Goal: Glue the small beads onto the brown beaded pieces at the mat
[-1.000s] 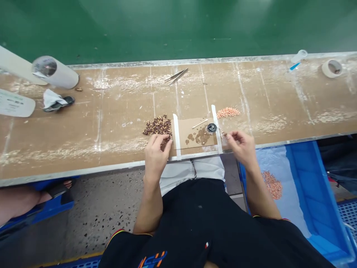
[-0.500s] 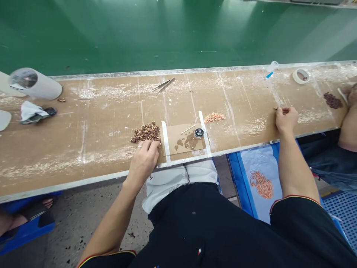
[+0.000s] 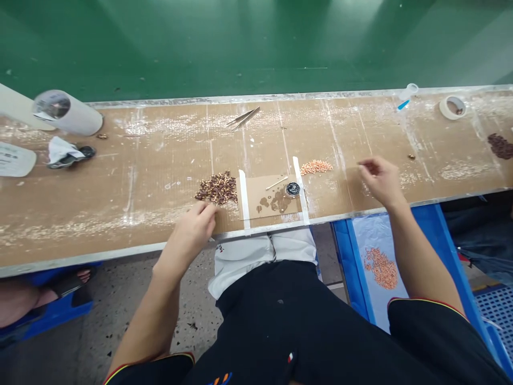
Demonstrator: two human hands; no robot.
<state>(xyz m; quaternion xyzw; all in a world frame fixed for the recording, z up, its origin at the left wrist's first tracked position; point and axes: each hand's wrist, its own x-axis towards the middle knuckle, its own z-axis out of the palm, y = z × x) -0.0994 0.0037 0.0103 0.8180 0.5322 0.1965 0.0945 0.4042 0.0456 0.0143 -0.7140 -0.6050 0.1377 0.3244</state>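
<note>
My left hand (image 3: 194,227) rests at the near edge of the table, its fingers bent and pressed together. Just beyond its fingertips lies a pile of dark brown and gold pieces (image 3: 216,188); anything inside the fingers is hidden. My right hand (image 3: 380,179) is over the board to the right, thumb and forefinger drawn together and pointing left. What they hold, if anything, is too small to make out. Left of it lies a heap of small orange pieces (image 3: 316,167). Between the hands, a small round pot of black stuff (image 3: 293,189) and a cotton swab (image 3: 276,183) sit on a stained, taped-down card (image 3: 260,187).
Tweezers (image 3: 243,117) lie toward the back. White containers (image 3: 74,113) and a crumpled cloth (image 3: 66,152) stand at left. At right are a tape roll (image 3: 452,107), a blue-tipped item (image 3: 403,105) and a small gold-brown piece (image 3: 411,156). A blue tray (image 3: 348,251) holds more orange pieces.
My right hand has moved left, away from the small gold-brown piece, toward the orange heap. My left hand has drawn back slightly from the brown and gold pile. The view has shifted a little.
</note>
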